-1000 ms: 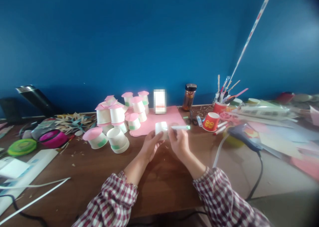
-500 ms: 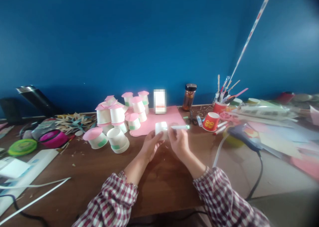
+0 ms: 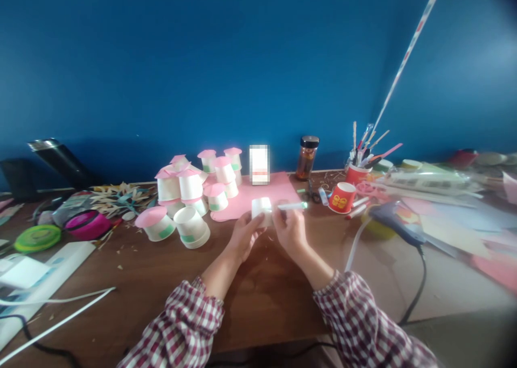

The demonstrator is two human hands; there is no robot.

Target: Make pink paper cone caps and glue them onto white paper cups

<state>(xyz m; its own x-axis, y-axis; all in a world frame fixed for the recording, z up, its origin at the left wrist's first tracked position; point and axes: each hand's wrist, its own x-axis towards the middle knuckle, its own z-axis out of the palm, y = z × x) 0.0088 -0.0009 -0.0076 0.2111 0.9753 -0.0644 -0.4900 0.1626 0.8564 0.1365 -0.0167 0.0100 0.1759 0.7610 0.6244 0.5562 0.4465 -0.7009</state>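
My left hand holds a small white paper cup over the middle of the brown table. My right hand grips a white marker with a green end, lying level, its tip against the cup's side. Just behind the cup lies a pink paper sheet. To the left stands a cluster of white paper cups with pink tops, some stacked, two tipped on their sides.
A red cup on its side, a red cup full of pens and brushes and a dark-lidded jar stand at the back right. Papers and a blue tool with a black cable cover the right. A pink bowl and green lid lie left.
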